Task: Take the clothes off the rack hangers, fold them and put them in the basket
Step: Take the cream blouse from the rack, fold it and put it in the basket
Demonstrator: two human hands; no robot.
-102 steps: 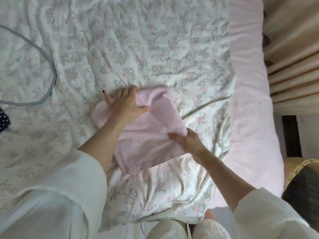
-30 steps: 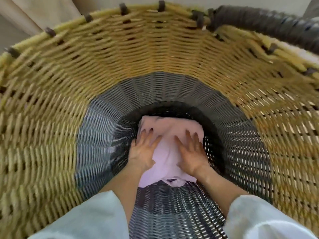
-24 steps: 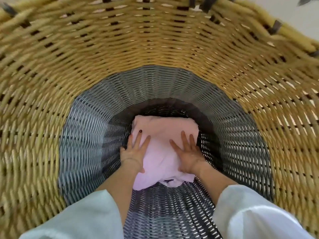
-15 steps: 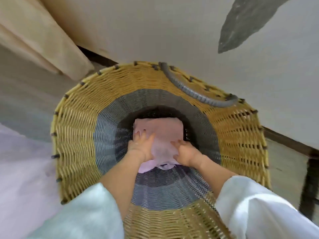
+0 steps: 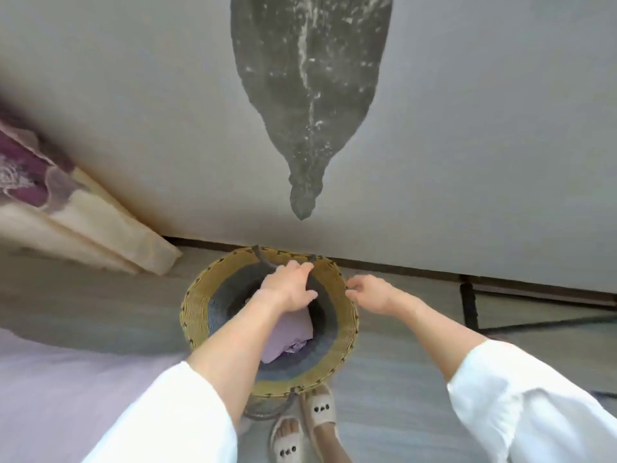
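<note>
Both hands have risen out of the basket (image 5: 197, 315): the left hand (image 5: 287, 285) hovers over its far rim, the right hand (image 5: 370, 292) just beyond its right rim, fingers loosely curled, holding nothing. Folded pink cloth (image 5: 290, 332) lies at the bottom, so this garment looks stowed. No writing or labels show.

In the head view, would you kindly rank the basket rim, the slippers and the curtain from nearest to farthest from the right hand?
1. Basket rim: right beside the right hand, at its fingertips.
2. Slippers: below, on the floor in front of the basket.
3. Curtain: far off to the left, by the wall.
</note>
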